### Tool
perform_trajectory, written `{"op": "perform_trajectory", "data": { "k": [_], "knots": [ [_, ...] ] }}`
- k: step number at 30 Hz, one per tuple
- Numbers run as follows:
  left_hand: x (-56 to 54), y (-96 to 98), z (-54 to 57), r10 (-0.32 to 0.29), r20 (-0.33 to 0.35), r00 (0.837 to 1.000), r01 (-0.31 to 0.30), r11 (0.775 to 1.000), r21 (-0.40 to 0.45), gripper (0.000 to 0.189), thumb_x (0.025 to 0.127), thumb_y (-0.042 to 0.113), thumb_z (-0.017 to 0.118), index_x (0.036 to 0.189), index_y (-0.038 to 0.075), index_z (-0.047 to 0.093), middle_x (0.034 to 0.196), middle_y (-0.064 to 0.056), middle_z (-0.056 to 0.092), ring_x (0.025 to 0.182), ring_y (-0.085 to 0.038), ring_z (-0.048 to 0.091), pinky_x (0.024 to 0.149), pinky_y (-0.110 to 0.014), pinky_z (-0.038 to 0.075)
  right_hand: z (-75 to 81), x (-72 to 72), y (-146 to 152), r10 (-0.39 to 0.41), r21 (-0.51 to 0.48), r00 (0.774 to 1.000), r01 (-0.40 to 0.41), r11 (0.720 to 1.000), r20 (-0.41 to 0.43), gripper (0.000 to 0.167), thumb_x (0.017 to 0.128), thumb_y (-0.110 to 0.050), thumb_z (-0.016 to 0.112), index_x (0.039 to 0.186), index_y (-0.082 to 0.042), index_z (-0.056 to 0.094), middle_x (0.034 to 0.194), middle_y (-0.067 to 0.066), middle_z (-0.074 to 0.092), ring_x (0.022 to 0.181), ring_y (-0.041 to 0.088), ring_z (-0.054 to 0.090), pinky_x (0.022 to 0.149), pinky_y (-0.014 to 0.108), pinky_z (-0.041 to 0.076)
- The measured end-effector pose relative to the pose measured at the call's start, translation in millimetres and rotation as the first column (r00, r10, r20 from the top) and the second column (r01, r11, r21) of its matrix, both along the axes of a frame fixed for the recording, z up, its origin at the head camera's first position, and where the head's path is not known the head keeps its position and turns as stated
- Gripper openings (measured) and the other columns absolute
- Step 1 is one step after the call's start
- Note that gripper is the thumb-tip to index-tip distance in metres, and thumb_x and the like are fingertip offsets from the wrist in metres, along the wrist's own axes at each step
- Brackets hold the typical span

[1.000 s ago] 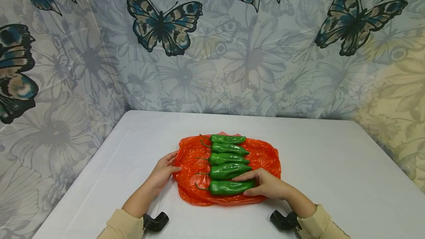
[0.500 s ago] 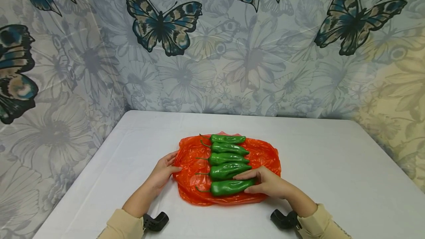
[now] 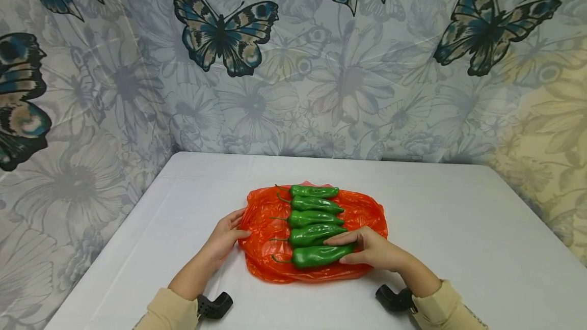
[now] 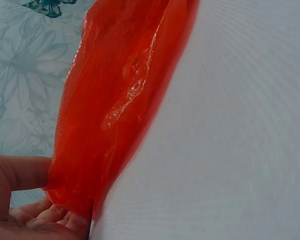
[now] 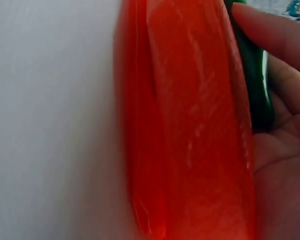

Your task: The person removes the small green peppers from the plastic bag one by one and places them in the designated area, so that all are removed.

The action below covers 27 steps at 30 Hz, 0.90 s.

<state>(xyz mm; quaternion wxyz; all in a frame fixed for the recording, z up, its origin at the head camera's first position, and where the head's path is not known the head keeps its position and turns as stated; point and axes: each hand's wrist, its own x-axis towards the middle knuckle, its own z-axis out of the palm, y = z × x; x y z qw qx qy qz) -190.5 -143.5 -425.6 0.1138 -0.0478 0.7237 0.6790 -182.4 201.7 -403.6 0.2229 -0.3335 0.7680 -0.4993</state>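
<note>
Several long green peppers (image 3: 316,218) lie in a row on a crumpled red plastic bag (image 3: 270,202), their stems toward the left. My right hand (image 3: 373,251) grips the pointed end of the nearest pepper (image 3: 314,257), thumb on the near side and fingers over the far side. In the right wrist view, the dark green pepper (image 5: 257,85) sits between thumb and palm, partly behind the red bag (image 5: 195,120). At the bag's left edge, my left hand (image 3: 225,237) pinches the plastic; the left wrist view has its thumb (image 4: 30,172) above the edge and curled fingers below.
A white-covered table (image 3: 449,218) extends around the bag. Behind it hangs a cloth backdrop (image 3: 353,85) printed with flowers and butterflies. Black wrist-worn devices (image 3: 215,305) sit beside both sleeves, low over the table.
My right hand has shifted slightly right and away, and the nearest pepper has slid a little right with it, its tip tilting farther up. My left hand stays in place.
</note>
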Motion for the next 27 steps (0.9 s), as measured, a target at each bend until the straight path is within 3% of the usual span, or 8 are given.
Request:
{"op": "perform_trajectory", "data": {
  "k": [7,12,15,18,20,22,27],
  "knots": [
    [0.0,-1.3,0.7,0.006,-0.006,1.0,-0.006,1.0,0.006,0.062,0.082,-0.008,0.053,0.141,0.0,0.034,0.146,-0.023,0.035,0.132,-0.035,0.037,0.084,-0.022,0.047,3.3,-2.0,3,-0.025,0.015,1.0,0.025,1.0,0.007,0.042,0.083,-0.011,0.066,0.123,-0.002,0.06,0.124,0.019,0.06,0.101,-0.006,0.055,0.073,0.015,0.046],
    [-0.3,-1.3,1.5,0.002,0.001,1.0,-0.002,1.0,-0.005,0.063,0.083,-0.007,0.054,0.141,0.0,0.033,0.147,-0.023,0.034,0.134,-0.036,0.035,0.093,-0.029,0.046,9.2,-5.2,10,-0.03,0.006,1.0,0.03,1.0,-0.009,0.042,0.084,-0.012,0.065,0.125,-0.003,0.059,0.128,0.018,0.057,0.109,-0.009,0.051,0.079,0.016,0.047],
    [-0.7,-1.2,1.3,-0.003,0.001,1.0,0.003,1.0,-0.004,0.063,0.083,-0.007,0.054,0.142,0.001,0.032,0.147,-0.023,0.033,0.134,-0.037,0.035,0.097,-0.034,0.045,14.8,-7.3,15,-0.025,0.002,0.999,0.025,1.0,-0.029,0.042,0.085,-0.01,0.065,0.125,0.0,0.058,0.126,0.02,0.058,0.097,-0.006,0.053,0.064,0.016,0.045],
    [-1.3,-1.1,0.2,-0.003,-0.002,1.0,0.003,1.0,0.001,0.063,0.083,-0.007,0.053,0.142,0.0,0.032,0.147,-0.023,0.034,0.133,-0.036,0.036,0.098,-0.036,0.045,19.6,-9.4,18,-0.025,-0.001,0.999,0.025,1.0,-0.038,0.043,0.084,-0.008,0.065,0.125,0.002,0.057,0.125,0.023,0.057,0.092,-0.004,0.054,0.06,0.018,0.043],
    [-1.6,-1.0,-0.5,0.0,0.001,1.0,0.0,1.0,0.002,0.062,0.083,-0.007,0.053,0.141,0.001,0.033,0.146,-0.022,0.034,0.133,-0.036,0.036,0.099,-0.037,0.045,22.7,-10.9,21,-0.025,-0.008,0.999,0.025,1.0,-0.035,0.043,0.084,-0.006,0.065,0.125,0.004,0.056,0.126,0.024,0.056,0.095,-0.004,0.055,0.064,0.017,0.046],
    [-2.0,-1.0,-1.0,0.003,0.002,1.0,-0.003,1.0,0.003,0.062,0.084,-0.007,0.053,0.141,0.0,0.033,0.146,-0.022,0.035,0.133,-0.036,0.036,0.1,-0.039,0.044,25.6,-12.7,24,-0.027,-0.019,0.999,0.027,0.999,-0.02,0.044,0.084,-0.005,0.064,0.126,0.005,0.055,0.128,0.019,0.057,0.103,-0.004,0.056,0.075,0.017,0.05],
    [-1.5,-1.3,-1.0,0.008,0.004,1.0,-0.008,1.0,0.0,0.062,0.083,-0.007,0.054,0.141,0.001,0.034,0.146,-0.022,0.035,0.133,-0.036,0.035,0.102,-0.041,0.041,32.1,-16.8,34,-0.018,-0.068,1.0,0.018,0.998,0.01,0.045,0.086,-0.001,0.06,0.128,0.01,0.05,0.125,-0.009,0.061,0.111,-0.002,0.057,0.084,0.02,0.051]
  ]
}}
